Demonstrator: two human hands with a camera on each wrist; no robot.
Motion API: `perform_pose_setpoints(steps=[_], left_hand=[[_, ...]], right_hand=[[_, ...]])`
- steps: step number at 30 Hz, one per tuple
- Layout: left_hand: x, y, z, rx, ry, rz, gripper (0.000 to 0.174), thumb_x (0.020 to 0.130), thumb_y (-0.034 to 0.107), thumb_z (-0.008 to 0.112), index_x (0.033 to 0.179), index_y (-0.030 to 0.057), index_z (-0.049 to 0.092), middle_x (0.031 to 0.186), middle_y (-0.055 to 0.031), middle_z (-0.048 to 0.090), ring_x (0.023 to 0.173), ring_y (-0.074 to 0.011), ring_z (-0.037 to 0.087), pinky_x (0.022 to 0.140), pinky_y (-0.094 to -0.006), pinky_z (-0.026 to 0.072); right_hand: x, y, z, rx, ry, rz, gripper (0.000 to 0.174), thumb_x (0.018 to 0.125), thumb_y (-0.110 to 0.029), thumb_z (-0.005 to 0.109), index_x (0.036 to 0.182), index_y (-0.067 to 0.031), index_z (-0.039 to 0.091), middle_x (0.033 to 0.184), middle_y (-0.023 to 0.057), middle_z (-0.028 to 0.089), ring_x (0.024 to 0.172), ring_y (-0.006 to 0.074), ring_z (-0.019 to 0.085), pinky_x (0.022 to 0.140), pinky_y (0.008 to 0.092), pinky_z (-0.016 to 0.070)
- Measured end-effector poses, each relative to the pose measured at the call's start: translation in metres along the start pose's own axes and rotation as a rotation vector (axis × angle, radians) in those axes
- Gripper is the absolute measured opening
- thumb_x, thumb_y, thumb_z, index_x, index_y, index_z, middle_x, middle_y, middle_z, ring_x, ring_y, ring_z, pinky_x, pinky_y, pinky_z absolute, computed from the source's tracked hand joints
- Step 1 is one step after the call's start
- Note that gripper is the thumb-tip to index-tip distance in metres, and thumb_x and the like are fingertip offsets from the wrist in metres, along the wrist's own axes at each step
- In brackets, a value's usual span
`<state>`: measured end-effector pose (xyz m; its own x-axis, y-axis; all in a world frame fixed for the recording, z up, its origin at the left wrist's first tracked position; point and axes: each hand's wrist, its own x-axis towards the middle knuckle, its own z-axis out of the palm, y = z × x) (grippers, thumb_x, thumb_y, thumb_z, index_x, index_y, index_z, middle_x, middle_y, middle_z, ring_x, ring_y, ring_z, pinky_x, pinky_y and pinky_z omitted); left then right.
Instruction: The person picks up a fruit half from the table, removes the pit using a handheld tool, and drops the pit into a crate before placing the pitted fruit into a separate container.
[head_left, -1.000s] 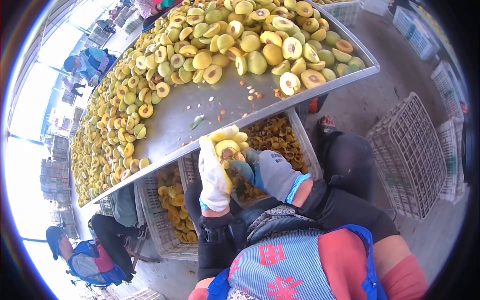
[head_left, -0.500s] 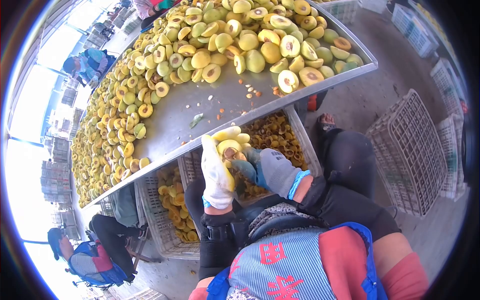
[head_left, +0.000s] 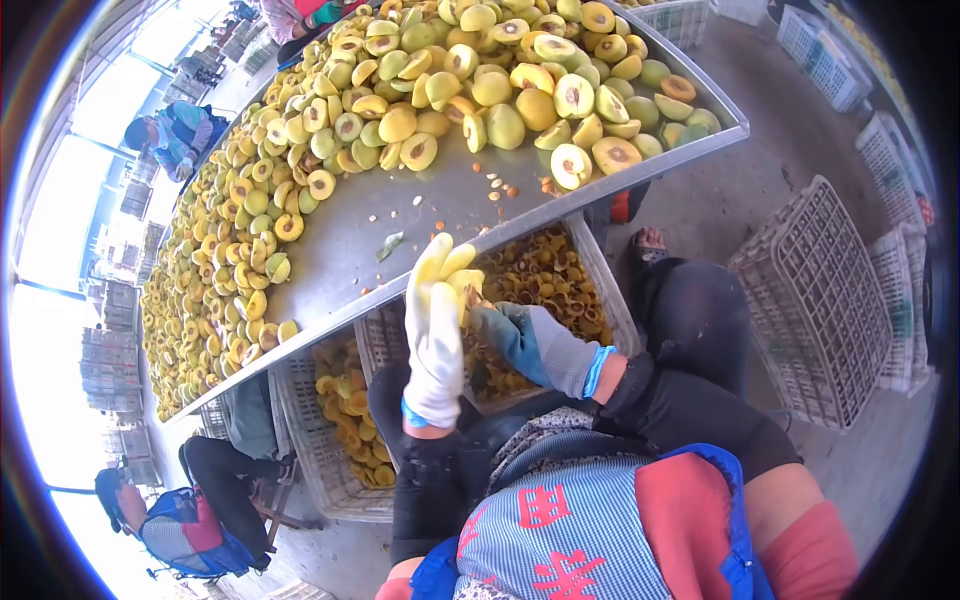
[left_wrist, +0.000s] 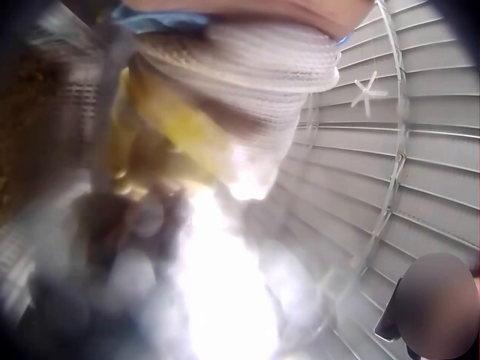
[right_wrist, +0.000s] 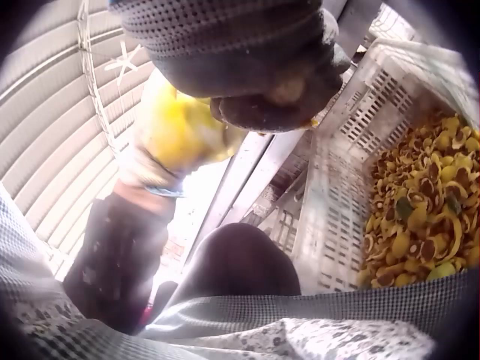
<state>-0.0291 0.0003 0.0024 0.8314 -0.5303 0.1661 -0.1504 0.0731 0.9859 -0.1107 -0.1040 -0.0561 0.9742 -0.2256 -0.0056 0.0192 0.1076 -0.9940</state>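
The left hand (head_left: 436, 340), in a white glove with yellow-stained fingers, is raised with its fingers extended beside the table's near edge. Close against its right side, the right hand (head_left: 540, 345) in a grey-blue glove has curled fingers and pinches a small brown-orange piece (head_left: 477, 298), mostly hidden. In the right wrist view, orange bits show at the right hand's (right_wrist: 232, 67) fingertips, beside the yellow-stained left glove (right_wrist: 180, 131). The left wrist view is blurred and glaring around the left hand (left_wrist: 225, 97). Halved yellow-green fruits (head_left: 400, 125) cover much of the metal table (head_left: 340, 235).
A crate of emptied fruit pieces (head_left: 550, 275) stands below the hands, and another crate (head_left: 312, 440) with fruit halves is at its left. Pits and a leaf (head_left: 390, 245) lie on the table. Stacked crates (head_left: 820, 300) stand at right. A seated person (head_left: 185, 520) is at lower left.
The left hand's fingers have straightened upward from around the fruit half, which is no longer plainly visible. The right hand has drawn slightly down and away, its fingers still curled.
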Motion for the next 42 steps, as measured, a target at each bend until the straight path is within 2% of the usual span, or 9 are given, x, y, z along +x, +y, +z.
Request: perform_pose_setpoints(steps=[3, 4, 18, 21, 23, 26, 30, 36, 42], left_hand=[[-0.006, -0.011, 0.024, -0.066, 0.195, -0.142, 0.056, 0.106, 0.044, 0.047, 0.143, 0.0024, 0.046, 0.120, -0.0146, 0.067, 0.094, -0.0192, 0.065, 0.084, -0.0313, 0.0535], [-0.004, -0.008, 0.023, -0.023, 0.188, -0.193, 0.053, 0.106, 0.045, 0.044, 0.133, 0.0006, 0.055, 0.114, -0.0152, 0.069, 0.087, -0.0204, 0.066, 0.080, -0.0319, 0.0555], [0.005, 0.008, 0.005, -0.600, 0.054, -0.341, 0.044, 0.103, 0.047, 0.047, 0.083, 0.0096, 0.057, 0.081, -0.0130, 0.065, 0.069, -0.0265, 0.061, 0.063, -0.0397, 0.0518], [0.011, 0.016, 0.013, -0.799, 0.206, -0.439, 0.039, 0.102, 0.046, 0.049, 0.079, 0.0145, 0.051, 0.073, -0.0074, 0.057, 0.065, -0.0235, 0.055, 0.057, -0.0368, 0.0469], [0.014, 0.009, -0.004, -0.956, 0.274, -0.521, 0.038, 0.102, 0.046, 0.049, 0.079, 0.0152, 0.051, 0.074, -0.0069, 0.056, 0.065, -0.0239, 0.055, 0.056, -0.0357, 0.0463], [0.010, 0.013, -0.019, -0.787, 0.355, -0.411, 0.036, 0.101, 0.045, 0.049, 0.080, 0.0159, 0.052, 0.077, -0.0051, 0.056, 0.067, -0.0238, 0.054, 0.056, -0.0350, 0.0456], [-0.009, 0.025, -0.070, -0.694, 0.504, -0.208, 0.028, 0.099, 0.036, 0.053, 0.090, 0.0103, 0.059, 0.084, -0.0077, 0.062, 0.072, -0.0222, 0.059, 0.059, -0.0332, 0.0495], [-0.048, 0.006, -0.226, 0.664, 0.944, -0.045, 0.034, 0.099, 0.017, 0.062, 0.127, -0.0019, 0.062, 0.127, -0.0107, 0.063, 0.101, -0.0164, 0.064, 0.086, -0.0286, 0.0535], [0.086, 0.013, -0.157, 0.805, 0.422, 0.222, 0.032, 0.096, 0.016, 0.066, 0.125, 0.0020, 0.066, 0.120, -0.0103, 0.069, 0.108, -0.0173, 0.063, 0.098, -0.0312, 0.0483]], right_hand=[[-0.006, -0.048, -0.013, 0.195, -0.264, 0.193, 0.062, 0.100, -0.063, 0.049, 0.109, -0.0059, 0.071, 0.069, 0.0010, 0.061, 0.059, 0.0105, 0.052, 0.056, 0.0273, 0.0457], [-0.003, -0.049, -0.022, 0.416, -0.360, 0.549, 0.060, 0.100, -0.065, 0.048, 0.101, -0.0086, 0.068, 0.067, -0.0016, 0.057, 0.053, 0.0075, 0.048, 0.048, 0.0240, 0.0396], [-0.001, -0.058, -0.029, 0.486, -0.678, 0.816, 0.065, 0.092, -0.079, 0.044, 0.075, -0.0177, 0.058, 0.055, -0.0096, 0.039, 0.042, 0.0049, 0.029, 0.039, 0.0238, 0.0246], [-0.003, -0.041, -0.028, 0.689, -0.721, 0.772, 0.055, 0.101, -0.063, 0.046, 0.105, -0.0122, 0.067, 0.068, -0.0067, 0.049, 0.048, 0.0046, 0.039, 0.043, 0.0211, 0.0305], [-0.001, -0.014, -0.011, 0.288, -0.608, 0.342, 0.056, 0.101, -0.062, 0.047, 0.107, -0.0107, 0.068, 0.073, -0.0052, 0.056, 0.053, 0.0056, 0.046, 0.047, 0.0222, 0.0362], [-0.007, -0.011, 0.004, 0.109, -0.525, 0.074, 0.058, 0.102, -0.061, 0.047, 0.111, -0.0079, 0.069, 0.078, -0.0034, 0.062, 0.059, 0.0073, 0.053, 0.051, 0.0243, 0.0427], [-0.010, -0.048, -0.008, 0.152, -0.493, 0.749, 0.066, 0.095, -0.073, 0.044, 0.093, -0.0105, 0.065, 0.068, -0.0032, 0.052, 0.053, 0.0084, 0.047, 0.048, 0.0251, 0.0385], [0.014, -0.013, -0.009, 0.408, -0.148, 0.837, 0.063, 0.094, -0.075, 0.046, 0.081, -0.0145, 0.058, 0.060, -0.0058, 0.045, 0.046, 0.0074, 0.040, 0.042, 0.0243, 0.0328], [0.018, -0.019, -0.002, 0.175, 0.001, 0.414, 0.057, 0.101, -0.064, 0.043, 0.084, -0.0113, 0.058, 0.063, -0.0029, 0.048, 0.049, 0.0091, 0.042, 0.046, 0.0274, 0.0364]])
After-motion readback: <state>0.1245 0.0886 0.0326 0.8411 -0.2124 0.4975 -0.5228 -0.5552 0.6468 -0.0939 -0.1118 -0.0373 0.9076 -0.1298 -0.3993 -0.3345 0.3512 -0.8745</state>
